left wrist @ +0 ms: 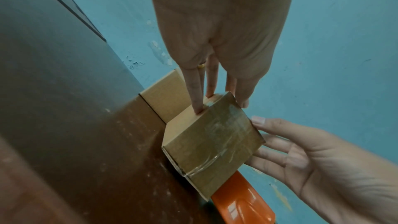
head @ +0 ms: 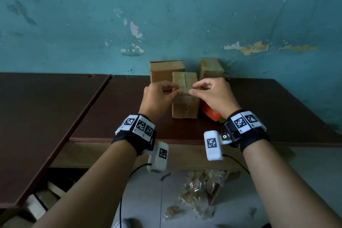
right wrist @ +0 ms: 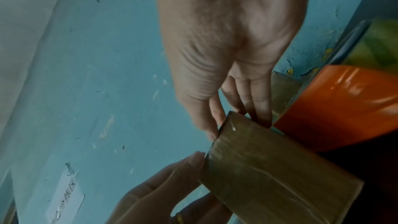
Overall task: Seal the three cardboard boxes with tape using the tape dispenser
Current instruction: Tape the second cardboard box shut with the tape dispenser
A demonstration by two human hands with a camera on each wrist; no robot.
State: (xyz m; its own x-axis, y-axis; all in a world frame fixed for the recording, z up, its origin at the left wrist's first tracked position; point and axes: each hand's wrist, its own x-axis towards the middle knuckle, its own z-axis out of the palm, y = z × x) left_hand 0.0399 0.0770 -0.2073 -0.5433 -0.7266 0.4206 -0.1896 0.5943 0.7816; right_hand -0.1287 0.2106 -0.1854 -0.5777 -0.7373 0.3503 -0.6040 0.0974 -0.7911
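On the table (head: 111, 116), left hand (head: 157, 98) and right hand (head: 214, 96) press straight fingers (left wrist: 197, 94) on top of the taped cardboard box (head: 185, 109), gripping nothing. Orange tape dispenser (head: 210, 112) lies just right; rear left box (head: 162, 72) and rear right box (head: 210, 69) stand by the wall (head: 166, 15).

Dark table (head: 277, 107) w/ 3 boxes (head: 185, 109) + orange tape dispenser (head: 211, 114).

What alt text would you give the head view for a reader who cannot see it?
The left hand and right hand touch the top of a cardboard box on a dark table. Two more boxes stand behind it, and an orange tape dispenser lies at its right.
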